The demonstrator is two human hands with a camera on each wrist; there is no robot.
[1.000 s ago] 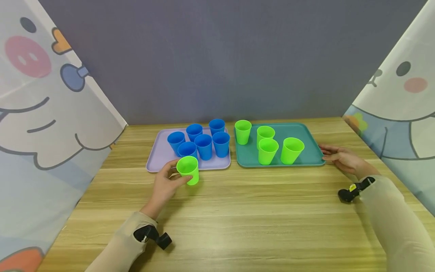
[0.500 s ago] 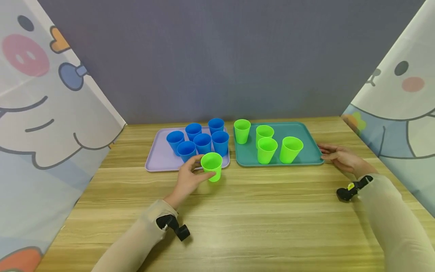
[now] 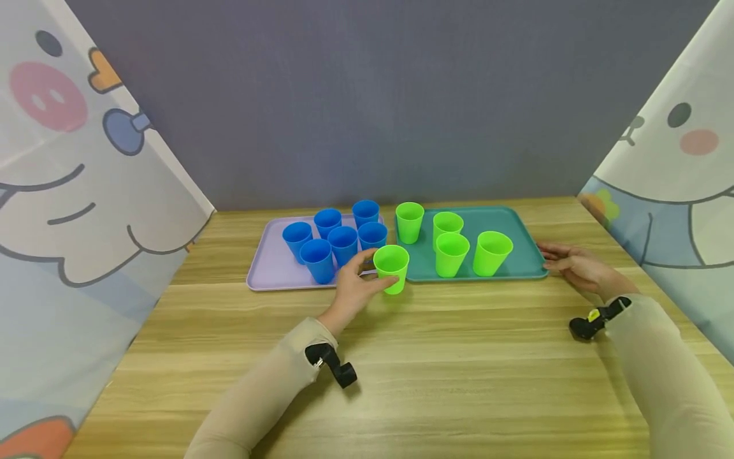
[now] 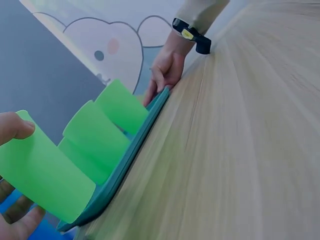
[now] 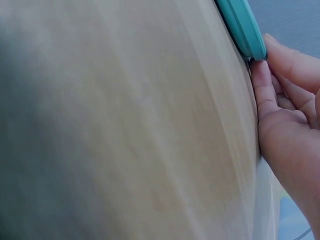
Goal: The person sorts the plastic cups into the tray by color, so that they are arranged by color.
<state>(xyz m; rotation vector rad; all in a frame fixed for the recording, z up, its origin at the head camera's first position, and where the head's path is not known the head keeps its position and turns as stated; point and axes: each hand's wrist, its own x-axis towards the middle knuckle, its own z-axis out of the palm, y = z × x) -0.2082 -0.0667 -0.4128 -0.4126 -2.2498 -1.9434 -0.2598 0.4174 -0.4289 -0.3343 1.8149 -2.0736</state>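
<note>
My left hand [image 3: 357, 285] grips a bright green cup [image 3: 392, 270] between thumb and fingers, upright, in front of the gap between two trays. In the left wrist view this cup [image 4: 45, 172] overlaps the near end of the teal tray [image 4: 134, 157]. Several more green cups [image 3: 452, 255] stand on that teal tray [image 3: 518, 255]. At its right front corner, my right hand [image 3: 580, 268] pinches the rim. Close up in the right wrist view, thumb and fingers of the right hand [image 5: 292, 110] meet at the tray's edge [image 5: 245, 30], with a finger beneath it.
To the left, a lavender tray [image 3: 268, 264] carries several blue cups [image 3: 317, 261], one partly behind the left hand. A grey partition [image 3: 367, 102] rises behind both trays. Cartoon-printed panels [image 3: 51, 223] flank the wooden table [image 3: 447, 370].
The left hand has carried the green cup rightward and slightly away, from before the lavender tray to the teal tray's left front corner. The right hand stays at its corner.
</note>
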